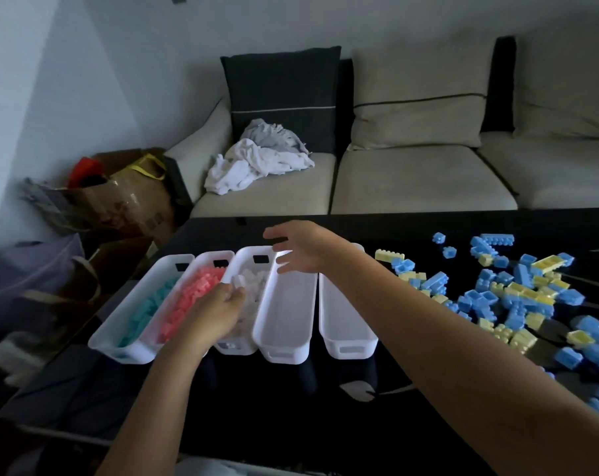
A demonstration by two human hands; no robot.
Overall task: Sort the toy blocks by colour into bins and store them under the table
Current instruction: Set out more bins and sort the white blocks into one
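Observation:
Several white bins stand side by side on the dark table [291, 407]. The leftmost bin [119, 341] holds teal blocks [147, 310], and the bin beside it holds pink blocks [191, 297]. White blocks [253, 280] fill the third bin [232, 348]. The fourth bin [284, 324] and fifth bin [342, 331] look empty. My left hand [215, 310] reaches into the white blocks, fingers curled on some. My right hand [301, 249] hovers open over the far end of the fourth bin. Blue and yellow blocks [517, 293] lie scattered at the right.
A beige sofa [411, 180] with cushions and crumpled cloths [260, 159] stands behind the table. Bags and a cardboard box [126, 194] crowd the floor at the left. The table's left edge runs close beside the teal bin.

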